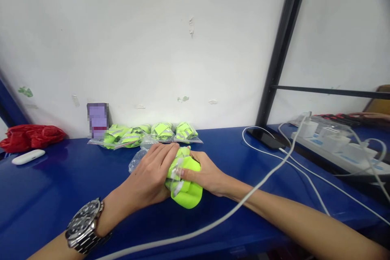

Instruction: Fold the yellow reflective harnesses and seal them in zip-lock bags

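Observation:
A folded neon-yellow reflective vest (187,195) with silver strips is gripped between both hands, above the blue table. My left hand (152,170), with a metal watch on its wrist, is wrapped over the vest's left side. On the other side, my right hand (207,174) has its thumb pressed across the front of the vest, its other fingers mostly hidden behind. A crumpled clear plastic bag (137,159) shows behind my left hand, and some clear film lies over the vest near the right thumb. How far the bag covers the vest is hidden.
Several bagged neon-yellow bundles (163,131) line the wall beside a propped-up phone (98,120). At left lie a red plastic bag (32,137) and a white case (28,157). A white cable (213,224) crosses before my right forearm; a phone (265,138) and power strip (332,146) are right.

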Demonstrator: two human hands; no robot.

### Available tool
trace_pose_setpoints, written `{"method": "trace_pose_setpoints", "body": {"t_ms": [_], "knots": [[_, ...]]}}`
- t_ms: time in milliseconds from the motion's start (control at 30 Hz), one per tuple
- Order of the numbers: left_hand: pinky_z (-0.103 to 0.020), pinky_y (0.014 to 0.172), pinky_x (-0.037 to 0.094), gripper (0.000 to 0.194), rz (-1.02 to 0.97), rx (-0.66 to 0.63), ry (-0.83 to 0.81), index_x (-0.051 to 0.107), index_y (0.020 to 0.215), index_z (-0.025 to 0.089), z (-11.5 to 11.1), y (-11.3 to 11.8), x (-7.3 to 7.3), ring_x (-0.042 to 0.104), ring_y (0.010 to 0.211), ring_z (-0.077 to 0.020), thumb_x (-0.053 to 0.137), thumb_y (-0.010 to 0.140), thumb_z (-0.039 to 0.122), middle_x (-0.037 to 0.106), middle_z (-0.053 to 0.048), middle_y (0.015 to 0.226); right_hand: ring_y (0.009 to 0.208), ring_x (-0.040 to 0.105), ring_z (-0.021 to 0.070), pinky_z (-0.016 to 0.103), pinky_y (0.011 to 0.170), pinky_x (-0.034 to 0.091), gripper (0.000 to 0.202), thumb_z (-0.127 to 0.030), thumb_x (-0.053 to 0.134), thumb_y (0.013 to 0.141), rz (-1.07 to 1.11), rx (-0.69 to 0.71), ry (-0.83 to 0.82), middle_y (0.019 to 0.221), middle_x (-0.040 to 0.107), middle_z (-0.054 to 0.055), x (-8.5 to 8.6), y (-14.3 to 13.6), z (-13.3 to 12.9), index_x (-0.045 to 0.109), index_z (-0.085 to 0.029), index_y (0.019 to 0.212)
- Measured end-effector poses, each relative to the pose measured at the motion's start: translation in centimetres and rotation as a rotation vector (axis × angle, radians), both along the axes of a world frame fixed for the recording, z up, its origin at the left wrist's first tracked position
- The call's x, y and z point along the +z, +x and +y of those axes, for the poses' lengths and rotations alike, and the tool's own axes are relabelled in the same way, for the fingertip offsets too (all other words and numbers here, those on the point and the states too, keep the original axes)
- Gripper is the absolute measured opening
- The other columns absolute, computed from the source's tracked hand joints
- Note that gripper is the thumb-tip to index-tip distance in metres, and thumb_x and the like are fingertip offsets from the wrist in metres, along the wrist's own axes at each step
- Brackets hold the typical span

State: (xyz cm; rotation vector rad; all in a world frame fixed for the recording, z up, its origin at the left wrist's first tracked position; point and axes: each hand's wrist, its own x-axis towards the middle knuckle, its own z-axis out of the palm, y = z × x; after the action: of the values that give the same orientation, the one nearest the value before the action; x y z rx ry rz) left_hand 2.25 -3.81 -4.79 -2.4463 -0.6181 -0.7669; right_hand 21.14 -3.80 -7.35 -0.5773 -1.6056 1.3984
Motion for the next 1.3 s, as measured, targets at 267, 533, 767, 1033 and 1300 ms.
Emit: {"method": "trace_pose_setpoints", "body": {"t_ms": [267,533,767,1033,1300], "knots": [[-0.049,0.093,0.047,0.065,0.111,0.027,0.022,0.039,0.129,-0.001,-0.2,1.2,-1.1,0.052,0.108,-0.0353,0.052,0.066,0.008,0.055,-0.024,0.116,0.065,0.046,0.0105,0.02,0.054,0.038,0.021,-0.026,0.071,0.067,-0.275,-0.292,0.151,0.072,0.056,-0.001,-1.2,-1.0,0.1,0.058,-0.014,0.078],[-0.048,0.093,0.049,0.063,-0.127,-0.072,0.038,0.039,0.129,0.004,0.2,1.5,-0.9,0.055,0.107,-0.0334,0.059,0.071,0.018,0.057,-0.023,0.114,0.069,0.049,0.0124,0.023,0.062,0.043,0.025,-0.023,0.072,0.064,-0.129,-0.263,0.184,0.077,0.057,-0.001,0.7,-1.0,-0.1,0.054,-0.017,0.08],[-0.045,0.091,0.052,0.072,-0.379,-0.105,0.105,0.035,0.133,0.007,1.6,1.1,-0.7,0.057,0.106,-0.0317,0.066,0.071,0.026,0.055,-0.02,0.113,0.082,0.057,0.0128,0.026,0.074,0.048,0.057,-0.036,0.081,0.065,0.037,0.17,-0.106,0.097,0.056,0.002,2.6,2.0,0.6,0.044,-0.023,0.105],[-0.053,0.096,0.047,0.068,-0.199,-0.078,0.107,0.036,0.133,0.005,1.5,1.1,-1.7,0.053,0.113,-0.0355,0.062,0.071,0.02,0.056,-0.024,0.117,0.088,0.058,0.02,0.032,0.079,0.048,0.057,-0.041,0.082,0.062,-0.063,0.0,0.125,0.099,0.061,0.007,1.2,0.4,0.6,0.054,-0.016,0.105],[-0.052,0.089,0.049,0.053,-0.107,-0.099,0.165,0.049,0.121,0.001,0.0,2.8,-1.1,0.057,0.107,-0.0361,0.06,0.077,0.029,0.063,-0.023,0.112,0.062,0.044,0.012,0.023,0.055,0.036,0.022,-0.026,0.066,0.066,-0.222,-0.466,0.245,0.068,0.052,-0.004,-0.7,-0.9,0.8,0.047,-0.02,0.073]]}}
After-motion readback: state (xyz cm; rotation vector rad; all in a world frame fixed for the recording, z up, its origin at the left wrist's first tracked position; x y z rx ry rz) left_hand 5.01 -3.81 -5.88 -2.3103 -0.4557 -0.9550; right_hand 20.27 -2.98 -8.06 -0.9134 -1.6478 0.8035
